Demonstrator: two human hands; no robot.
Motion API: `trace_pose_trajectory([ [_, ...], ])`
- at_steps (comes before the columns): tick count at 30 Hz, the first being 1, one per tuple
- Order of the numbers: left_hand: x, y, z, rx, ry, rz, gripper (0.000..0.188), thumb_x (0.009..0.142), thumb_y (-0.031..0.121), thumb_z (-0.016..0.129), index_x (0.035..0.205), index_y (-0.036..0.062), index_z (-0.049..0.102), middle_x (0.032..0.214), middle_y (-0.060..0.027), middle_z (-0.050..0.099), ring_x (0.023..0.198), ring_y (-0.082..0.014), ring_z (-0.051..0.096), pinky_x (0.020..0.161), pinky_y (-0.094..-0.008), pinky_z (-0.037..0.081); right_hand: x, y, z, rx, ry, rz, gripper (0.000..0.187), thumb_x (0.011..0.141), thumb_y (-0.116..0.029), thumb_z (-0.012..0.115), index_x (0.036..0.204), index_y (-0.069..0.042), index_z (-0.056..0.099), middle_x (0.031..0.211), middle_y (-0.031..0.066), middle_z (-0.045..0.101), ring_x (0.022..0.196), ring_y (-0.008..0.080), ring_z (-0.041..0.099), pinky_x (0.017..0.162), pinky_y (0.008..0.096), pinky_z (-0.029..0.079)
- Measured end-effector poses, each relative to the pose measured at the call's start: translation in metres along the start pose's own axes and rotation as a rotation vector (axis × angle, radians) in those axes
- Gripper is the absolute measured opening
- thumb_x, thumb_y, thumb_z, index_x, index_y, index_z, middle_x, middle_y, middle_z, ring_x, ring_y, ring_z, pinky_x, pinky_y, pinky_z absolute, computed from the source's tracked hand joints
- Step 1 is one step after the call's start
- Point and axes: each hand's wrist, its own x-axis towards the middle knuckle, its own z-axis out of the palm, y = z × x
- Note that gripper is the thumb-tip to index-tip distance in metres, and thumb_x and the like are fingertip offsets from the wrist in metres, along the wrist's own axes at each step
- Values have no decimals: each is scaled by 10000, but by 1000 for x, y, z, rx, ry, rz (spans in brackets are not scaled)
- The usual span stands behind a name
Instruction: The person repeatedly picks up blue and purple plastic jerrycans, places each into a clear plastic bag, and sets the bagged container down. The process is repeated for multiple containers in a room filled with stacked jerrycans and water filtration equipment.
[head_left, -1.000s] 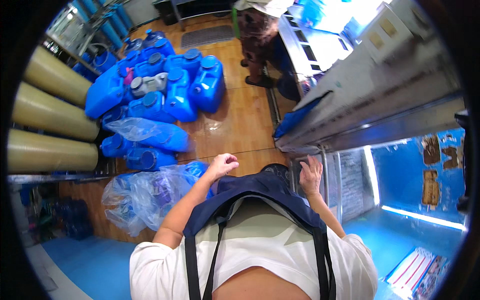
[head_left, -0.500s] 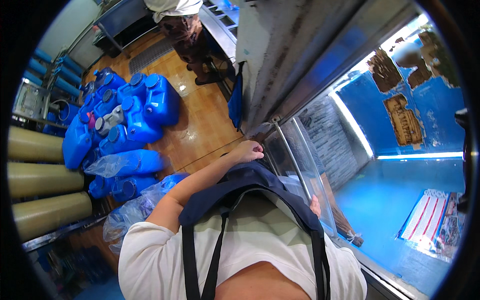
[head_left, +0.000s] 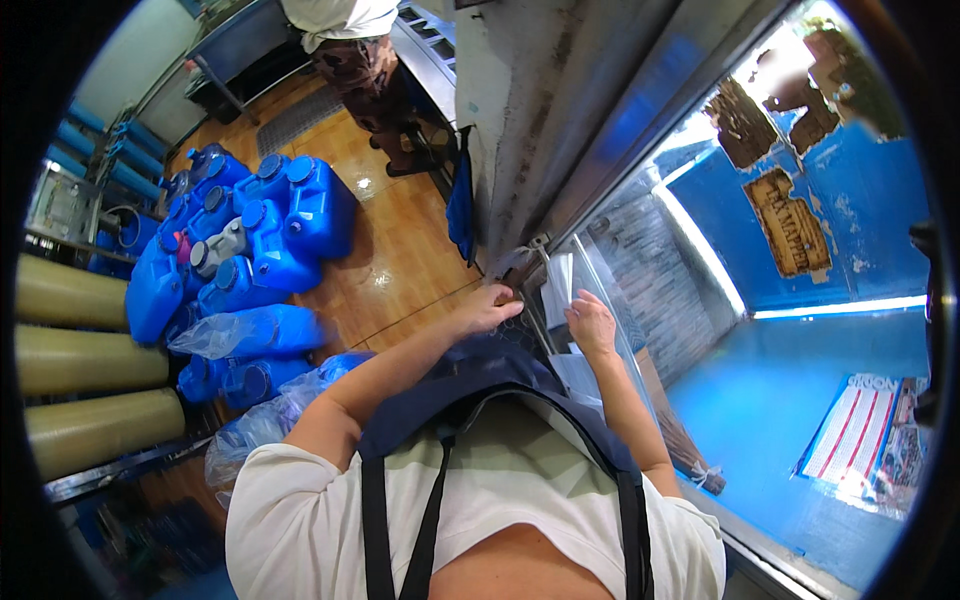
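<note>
**Both hands at the sliding glass pane**

Nearest, below the glass pane (head_left: 610, 300), a dark blue apron (head_left: 480, 375) covers the person's white shirt (head_left: 470, 500). The left hand (head_left: 488, 308) rests with curled fingers on the metal frame (head_left: 535, 300) at the pane's left edge; whether it grips cannot be told. The right hand (head_left: 592, 322) lies against the pane's near face, fingers bent on its edge. Left of the pane, clear plastic bags (head_left: 250, 430) of blue containers sit on the wooden floor (head_left: 400, 250). Farther left and beyond, blue jerrycans (head_left: 260, 240) cluster, with cream cylinders (head_left: 70, 360) at the far left. Right of the pane lie a blue-painted floor (head_left: 780, 400) and a striped mat (head_left: 850, 440). Farthest up, beyond the pane, another person (head_left: 350, 40) stands beside a steel counter (head_left: 430, 40).
</note>
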Motion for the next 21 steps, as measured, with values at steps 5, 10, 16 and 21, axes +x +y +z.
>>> trace_pose_trajectory([
  [5, -50, 68, -32, -1352, -551, -66, 785, 763, 732, 517, 1157, 55, 572, 1199, -167, 582, 1152, -355, 513, 990, -495, 385, 14, -123, -50, 594, -210, -506, 207, 707, -183, 723, 833, -35, 651, 1011, 164, 610, 975, 372, 563, 856, 430, 443],
  [10, -71, 41, -74, -1096, -160, 25, 393, 721, 83, 623, 1104, 22, 562, 956, -128, 625, 867, -255, 638, 820, -388, 522, 29, -181, -60, 775, -785, -695, 263, 727, -149, 724, 952, -19, 682, 1110, 164, 610, 1036, 313, 571, 918, 379, 434],
  [16, -174, 38, -132, -1130, 256, 292, 470, 693, 37, 597, 1158, -10, 548, 1003, -165, 636, 866, -315, 650, 836, -449, 521, 90, -132, -6, 1401, -1571, -134, 843, 814, -730, 382, 816, 57, 682, 970, 264, 650, 871, 270, 654, 754, 340, 518],
  [21, -228, 4, -139, -1220, 198, 372, 643, 625, 17, 628, 1255, 8, 496, 1104, -187, 619, 966, -324, 634, 889, -443, 498, 87, -189, 68, 1371, -1782, 358, 960, 782, -801, 300, 1257, 11, 492, 1223, 212, 553, 1107, 292, 564, 930, 405, 452],
])
